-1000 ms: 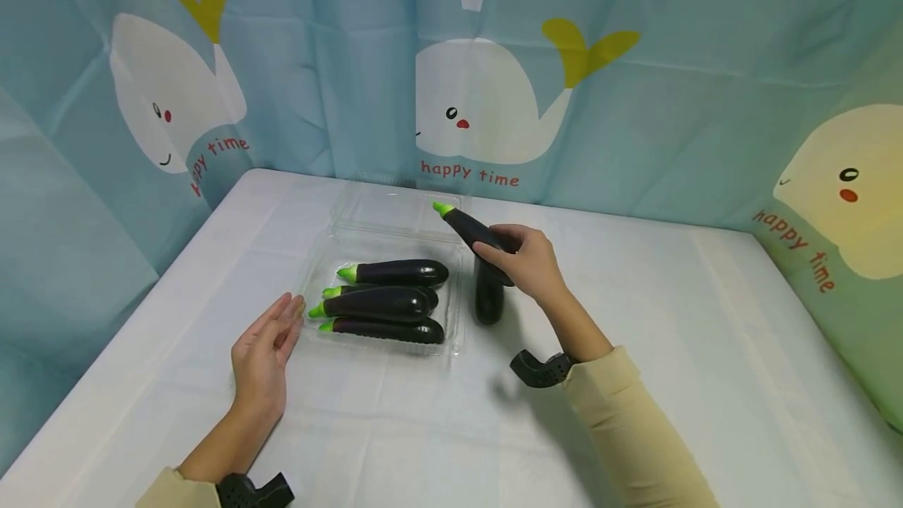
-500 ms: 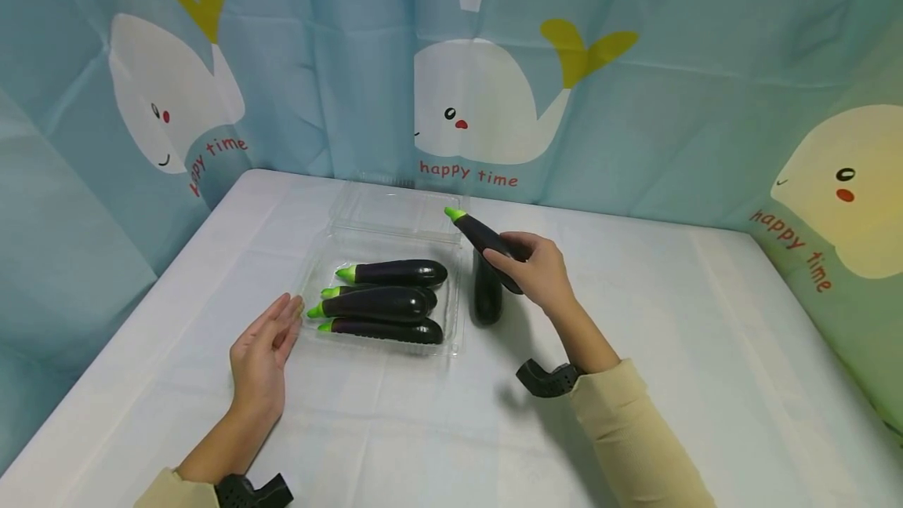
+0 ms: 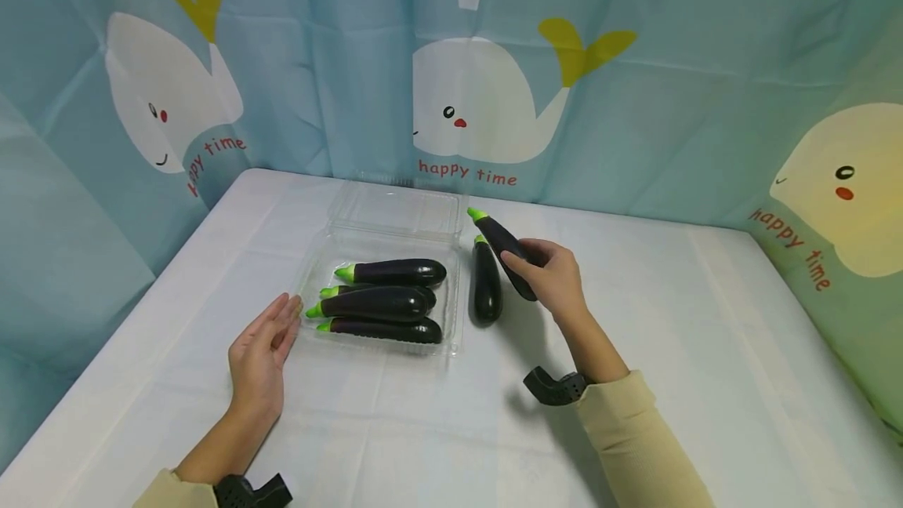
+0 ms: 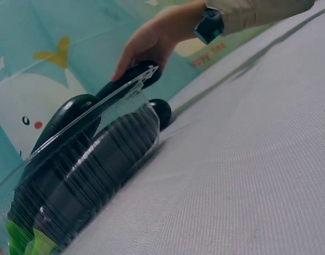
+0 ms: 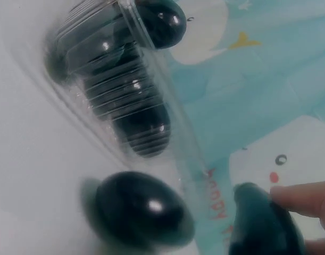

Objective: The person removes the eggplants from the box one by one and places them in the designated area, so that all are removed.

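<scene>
Head view: right hand (image 3: 556, 279) grips an eggplant (image 3: 501, 238) by its thick half; straight-fingered left hand (image 3: 258, 363) beside container (image 3: 388, 244).

Red "happy time" lettering (image 3: 468, 172) repeats across the curtain (image 3: 694, 132), apparently in wrist views too.

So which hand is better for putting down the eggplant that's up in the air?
Probably the right hand: it's holding that eggplant. The left hand is farther away, at the left side of the box.
</scene>
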A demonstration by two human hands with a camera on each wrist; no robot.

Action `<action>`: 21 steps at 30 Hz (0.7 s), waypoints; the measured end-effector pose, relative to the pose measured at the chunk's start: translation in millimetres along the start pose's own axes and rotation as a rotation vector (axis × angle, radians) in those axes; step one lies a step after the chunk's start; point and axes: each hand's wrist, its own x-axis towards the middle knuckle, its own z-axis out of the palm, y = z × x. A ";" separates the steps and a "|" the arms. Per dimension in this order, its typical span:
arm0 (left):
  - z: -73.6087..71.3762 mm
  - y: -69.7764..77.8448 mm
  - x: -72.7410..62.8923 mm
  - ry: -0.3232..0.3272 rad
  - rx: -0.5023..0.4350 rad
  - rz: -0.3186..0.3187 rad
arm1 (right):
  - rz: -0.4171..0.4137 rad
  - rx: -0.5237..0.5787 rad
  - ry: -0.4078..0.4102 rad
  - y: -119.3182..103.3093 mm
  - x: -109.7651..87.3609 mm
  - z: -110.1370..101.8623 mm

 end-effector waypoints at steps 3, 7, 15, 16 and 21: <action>0.0 0.1 -0.2 -0.008 0.009 0.008 | 0.045 0.008 0.021 3.7 0.0 -1.5; -0.2 0.3 -0.4 -0.017 0.024 0.017 | 0.101 0.010 0.046 7.2 -0.3 -2.9; -0.9 -0.8 -0.2 -0.020 0.018 0.019 | 0.128 -0.032 0.073 12.6 -5.7 0.5; -0.8 -0.9 -0.2 -0.020 0.017 0.019 | 0.128 -0.038 0.075 14.0 -6.6 1.3; -0.7 -0.8 0.0 -0.021 0.012 0.017 | 0.127 -0.058 0.092 21.3 -9.5 5.7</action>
